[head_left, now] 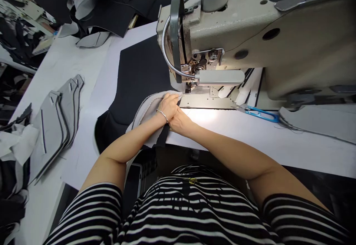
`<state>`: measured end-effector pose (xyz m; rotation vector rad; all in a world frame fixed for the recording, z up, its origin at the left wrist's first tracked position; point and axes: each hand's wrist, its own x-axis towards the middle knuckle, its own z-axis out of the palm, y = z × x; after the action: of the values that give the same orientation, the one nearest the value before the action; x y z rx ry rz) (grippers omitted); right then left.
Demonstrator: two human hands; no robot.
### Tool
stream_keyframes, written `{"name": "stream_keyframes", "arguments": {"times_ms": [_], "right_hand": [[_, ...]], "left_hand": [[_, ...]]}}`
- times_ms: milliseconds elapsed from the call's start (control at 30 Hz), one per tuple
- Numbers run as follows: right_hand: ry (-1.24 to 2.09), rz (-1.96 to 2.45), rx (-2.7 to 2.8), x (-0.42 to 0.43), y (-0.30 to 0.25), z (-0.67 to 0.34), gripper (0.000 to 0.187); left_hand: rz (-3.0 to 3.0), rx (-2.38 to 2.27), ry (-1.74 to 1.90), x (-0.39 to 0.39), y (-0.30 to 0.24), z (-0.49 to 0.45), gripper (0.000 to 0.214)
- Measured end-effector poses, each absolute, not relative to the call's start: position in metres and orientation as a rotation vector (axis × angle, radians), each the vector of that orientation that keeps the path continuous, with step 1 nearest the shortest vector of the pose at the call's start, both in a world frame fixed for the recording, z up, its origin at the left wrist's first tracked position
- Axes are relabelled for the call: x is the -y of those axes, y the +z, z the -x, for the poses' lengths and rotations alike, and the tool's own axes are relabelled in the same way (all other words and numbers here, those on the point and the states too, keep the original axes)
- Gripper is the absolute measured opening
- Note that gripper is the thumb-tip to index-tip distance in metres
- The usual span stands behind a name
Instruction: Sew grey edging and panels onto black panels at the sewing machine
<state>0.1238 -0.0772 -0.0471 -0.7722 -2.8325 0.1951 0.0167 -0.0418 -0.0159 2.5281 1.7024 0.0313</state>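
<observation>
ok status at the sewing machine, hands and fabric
Left hand flat on grey fabric piece, right hand tucked beside it. Fabric's edge near the presser foot. Blue snips lie apart, rightward.

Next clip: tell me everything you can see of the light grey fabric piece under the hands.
The light grey fabric piece looks like a soft cut panel with a curved outer edge followed by parallel stitch lines. It lies flat on the white table, partly over black fabric, and its front end reaches the sewing machine near the needle. The left hand presses on it palm down. The right hand meets its near edge with fingers hidden, so its grip is unclear.
</observation>
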Motion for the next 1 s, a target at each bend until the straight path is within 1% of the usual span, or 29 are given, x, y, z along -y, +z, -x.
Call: {"name": "stream_keyframes", "arguments": {"times_ms": [100,233,433,767,1000], "right_hand": [[0.135,0.801,2.921,0.078,-0.040,-0.125,0.040],[0.155,0.797,2.939,0.079,-0.032,-0.127,0.042],[0.162,0.792,2.972,0.077,-0.030,-0.127,0.033],[0.265,0.764,3.004,0.053,-0.021,-0.158,0.030],[0.311,0.765,2.992,0.049,-0.017,-0.176,0.022]], "left_hand": [[-2.490,-1.745,-0.008,0.043,-0.014,-0.019,0.031],[-2.455,-1.754,0.010,0.044,-0.014,-0.019,0.031],[-2.478,-1.701,0.062,0.040,-0.022,-0.014,0.032],[-2.408,-1.750,0.065,0.018,-0.020,-0.049,0.024],[-2.317,-1.857,-0.049,0.017,-0.017,-0.066,0.028]]}}
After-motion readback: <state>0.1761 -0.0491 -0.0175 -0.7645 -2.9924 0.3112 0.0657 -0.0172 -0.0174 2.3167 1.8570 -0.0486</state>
